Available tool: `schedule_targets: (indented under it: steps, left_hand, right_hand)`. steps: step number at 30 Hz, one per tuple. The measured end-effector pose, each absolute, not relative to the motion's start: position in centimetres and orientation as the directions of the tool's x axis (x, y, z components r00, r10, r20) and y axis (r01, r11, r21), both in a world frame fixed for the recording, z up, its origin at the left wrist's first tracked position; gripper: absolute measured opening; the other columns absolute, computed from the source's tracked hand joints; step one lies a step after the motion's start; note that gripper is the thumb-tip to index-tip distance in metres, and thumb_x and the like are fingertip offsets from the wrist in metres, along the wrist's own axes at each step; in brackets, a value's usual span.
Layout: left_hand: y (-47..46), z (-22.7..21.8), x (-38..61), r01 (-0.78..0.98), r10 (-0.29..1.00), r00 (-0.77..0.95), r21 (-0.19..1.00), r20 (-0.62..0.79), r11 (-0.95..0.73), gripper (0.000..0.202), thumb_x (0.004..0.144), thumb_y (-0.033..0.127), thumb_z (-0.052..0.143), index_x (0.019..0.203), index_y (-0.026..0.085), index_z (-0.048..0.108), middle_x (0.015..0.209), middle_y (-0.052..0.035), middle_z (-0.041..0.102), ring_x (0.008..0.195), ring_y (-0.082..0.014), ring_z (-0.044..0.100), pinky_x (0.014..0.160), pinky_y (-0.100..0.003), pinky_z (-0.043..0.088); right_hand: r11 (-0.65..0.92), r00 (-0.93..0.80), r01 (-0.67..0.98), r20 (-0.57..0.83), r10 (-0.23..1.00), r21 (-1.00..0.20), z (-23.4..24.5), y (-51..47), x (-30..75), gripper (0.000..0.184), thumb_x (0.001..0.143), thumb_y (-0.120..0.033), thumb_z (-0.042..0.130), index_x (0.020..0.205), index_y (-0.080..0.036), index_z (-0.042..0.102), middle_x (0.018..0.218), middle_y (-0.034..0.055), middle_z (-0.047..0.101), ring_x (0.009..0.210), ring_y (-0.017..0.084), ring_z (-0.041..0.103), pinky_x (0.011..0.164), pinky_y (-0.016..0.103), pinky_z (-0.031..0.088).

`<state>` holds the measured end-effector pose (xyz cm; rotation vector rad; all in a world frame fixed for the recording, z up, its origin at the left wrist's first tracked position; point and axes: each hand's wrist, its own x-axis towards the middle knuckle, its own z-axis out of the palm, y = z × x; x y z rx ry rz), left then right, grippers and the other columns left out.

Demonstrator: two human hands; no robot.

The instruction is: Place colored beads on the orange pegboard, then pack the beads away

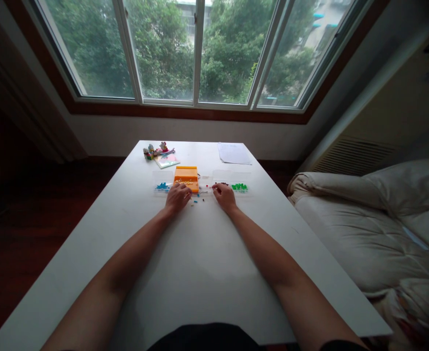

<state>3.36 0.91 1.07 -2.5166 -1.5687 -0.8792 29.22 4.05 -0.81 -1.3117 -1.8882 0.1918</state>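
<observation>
Dark shirt (203,339): edging the frame at six o'clock.
Left hand (178,196): curling over the orange case (186,173) at its seven o'clock; any hold is impossible to tell.
Right hand (224,196): bunching fingers narrow at the case's four o'clock, grip likewise unclear.
Loose pieces (195,201): lying at the case's five o'clock on the surface (207,273), risking scatter should a wrist brush them.
Orange case: standing open, holding pale bits (189,182) that a left-hand nudge could spill.
Clear boxes (163,174): flanking the case, holding blue pieces (162,186) at nine o'clock, green pieces (239,186) at three.

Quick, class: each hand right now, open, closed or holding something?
Left hand: curled, at the orange box; grip cannot be told.
Right hand: curled, near green pieces; grip cannot be told.
</observation>
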Motion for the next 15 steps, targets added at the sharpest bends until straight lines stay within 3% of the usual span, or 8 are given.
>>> schedule_targets:
  steps: [5, 9, 15]
  left_hand:
    - [1.8, 1.5, -0.1, 0.905, 0.842, -0.029, 0.371, 0.539, -0.207, 0.020, 0.094, 0.030, 0.054, 0.098, 0.024, 0.073, 0.095, -0.0075, 0.069, 0.097, -0.0263, 0.056, 0.087, -0.039, 0.041]
    - [2.3, 1.6, -2.9, 0.903, 0.822, -0.267, 0.429, 0.503, 0.031, 0.022, 0.094, 0.034, 0.053, 0.099, 0.024, 0.073, 0.098, -0.0085, 0.070, 0.098, -0.0283, 0.057, 0.083, -0.040, 0.039]
    - [2.6, 1.5, -3.8, 0.882, 0.808, -0.363, 0.451, 0.464, 0.137, 0.024, 0.094, 0.036, 0.051, 0.100, 0.025, 0.072, 0.099, -0.0093, 0.070, 0.098, -0.0295, 0.056, 0.082, -0.040, 0.038]
  right_hand:
    - [0.481, -0.172, 0.704, 0.532, 0.829, -0.522, -0.8, 3.9, 29.1, 0.018, 0.089, -0.022, 0.056, 0.095, -0.020, 0.073, 0.077, 0.0020, 0.066, 0.075, 0.016, 0.057, 0.076, 0.027, 0.042]
    - [0.558, -0.284, 0.674, 0.528, 0.800, -0.483, -0.4, 3.4, 28.9, 0.014, 0.089, -0.022, 0.059, 0.093, -0.020, 0.072, 0.078, 0.0021, 0.066, 0.075, 0.015, 0.055, 0.075, 0.026, 0.041]
    - [0.632, -0.385, 0.646, 0.533, 0.754, -0.427, 0.1, 3.0, 28.5, 0.012, 0.091, -0.025, 0.061, 0.087, -0.019, 0.071, 0.076, 0.0027, 0.063, 0.076, 0.015, 0.053, 0.076, 0.027, 0.039]
